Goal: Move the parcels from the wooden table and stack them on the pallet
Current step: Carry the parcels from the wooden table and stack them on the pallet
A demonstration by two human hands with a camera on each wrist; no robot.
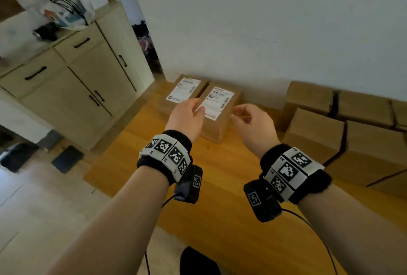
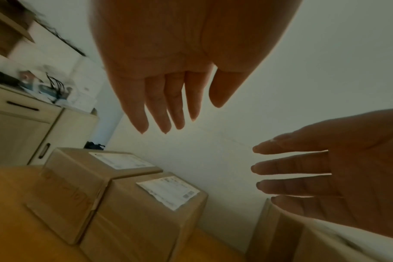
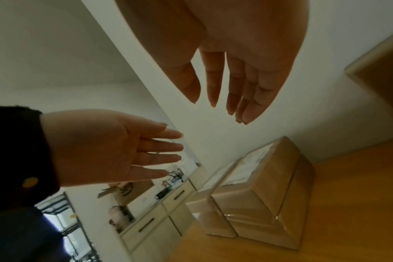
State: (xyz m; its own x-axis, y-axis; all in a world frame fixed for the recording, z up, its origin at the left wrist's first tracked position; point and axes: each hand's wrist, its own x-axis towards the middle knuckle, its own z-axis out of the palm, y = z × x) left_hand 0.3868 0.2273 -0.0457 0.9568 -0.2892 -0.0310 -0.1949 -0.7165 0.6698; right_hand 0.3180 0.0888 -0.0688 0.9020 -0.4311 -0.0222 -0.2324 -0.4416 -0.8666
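Two brown cardboard parcels with white shipping labels stand side by side at the far end of the wooden table point(image 1: 220, 186), against the wall. The nearer right parcel point(image 1: 220, 109) point(image 2: 146, 212) point(image 3: 265, 195) lies between my hands; the left parcel point(image 1: 185, 92) point(image 2: 83, 186) point(image 3: 209, 209) touches it. My left hand point(image 1: 189, 114) point(image 2: 168, 99) hovers open above the gap between them, holding nothing. My right hand point(image 1: 248, 118) point(image 3: 233, 88) hovers open just right of the near parcel, fingers loosely bent, holding nothing.
A stack of plain cardboard boxes point(image 1: 343, 133) stands at the table's right side against the wall. A beige cabinet point(image 1: 77, 76) with a plastic bag point(image 1: 66, 8) on top stands to the left, beyond the table's left edge.
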